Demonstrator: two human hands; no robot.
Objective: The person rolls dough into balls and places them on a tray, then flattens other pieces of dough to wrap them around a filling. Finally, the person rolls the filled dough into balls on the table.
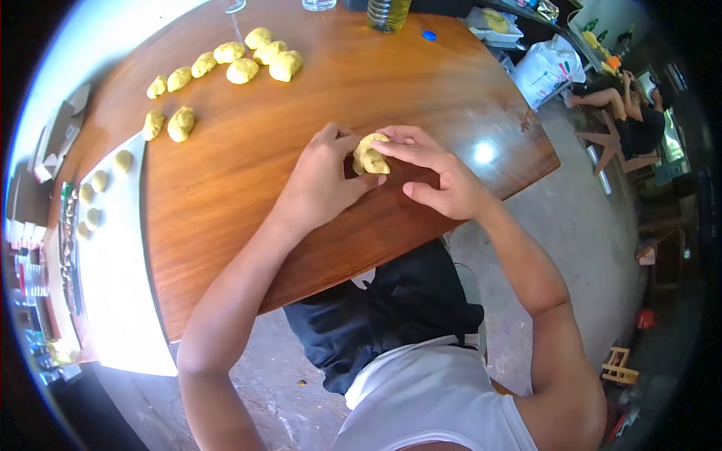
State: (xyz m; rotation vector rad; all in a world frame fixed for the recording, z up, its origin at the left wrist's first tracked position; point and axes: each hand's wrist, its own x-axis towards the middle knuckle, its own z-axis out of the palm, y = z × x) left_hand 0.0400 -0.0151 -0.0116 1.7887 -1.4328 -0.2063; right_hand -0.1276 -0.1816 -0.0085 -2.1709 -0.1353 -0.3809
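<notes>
A lumpy piece of yellow dough (pixel 370 155) is between my hands near the front edge of the wooden table. My left hand (pixel 320 177) curls around its left side, with the thumb along the near side and the fingers behind. From the right, my right hand (pixel 444 177) touches the dough with its stretched fingertips, while its thumb stays apart from it. Farther back on the left lie several similar yellow dough lumps (pixel 242 71) in loose rows. Two more lumps (pixel 180 124) sit closer, beside a white surface.
Several smooth, pale dough balls (pixel 99 180) rest on the white surface (pixel 116 286) at left. A bottle of yellow liquid (pixel 387 13), a glass (pixel 320 4) and a blue cap (pixel 429 35) stand at the back. A white sack (pixel 547 71) and a seated person (pixel 639 120) are at right.
</notes>
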